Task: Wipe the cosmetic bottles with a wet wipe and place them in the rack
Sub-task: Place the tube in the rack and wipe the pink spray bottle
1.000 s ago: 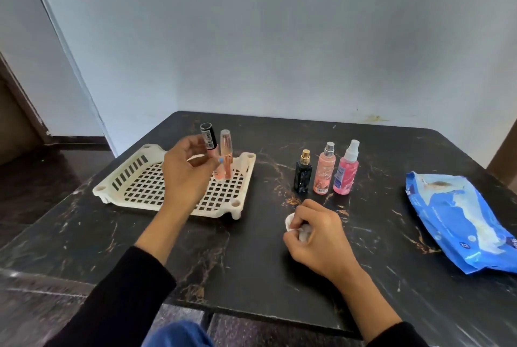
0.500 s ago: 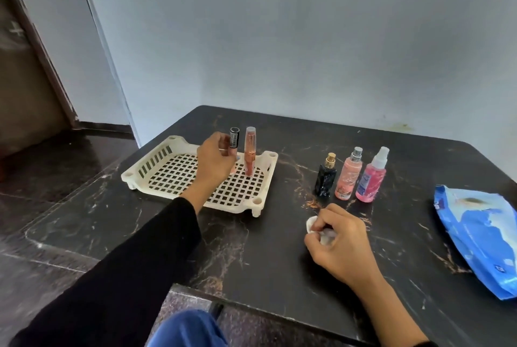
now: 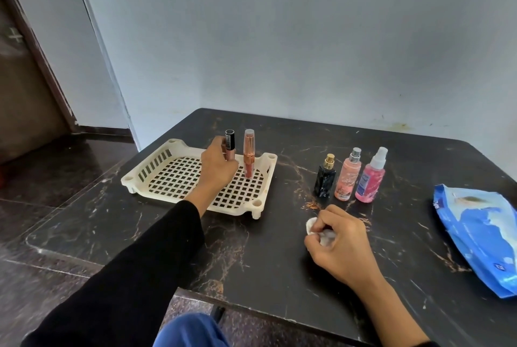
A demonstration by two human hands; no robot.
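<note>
The left hand (image 3: 216,169) grips a black-capped tube (image 3: 229,145) upright over the rack (image 3: 156,167), beside a standing pink tube (image 3: 248,157). The right hand (image 3: 340,246) clutches a crumpled wet wipe (image 3: 324,236) on the table (image 3: 265,248).

Rack (image 3: 156,176) is mostly open grid on its 9 o'clock half, so plenty of room to drop in there. The 3 o'clock end is crowded: peach tube (image 3: 248,157) standing upright, left hand (image 3: 218,170) right beside it with the black-capped tube (image 3: 230,145). Three bottles (image 3: 347,176) line up at 1 o'clock, near each other. Bare counter (image 3: 282,257) between the arms; wipes pack (image 3: 481,234) blocks 3 o'clock.
</note>
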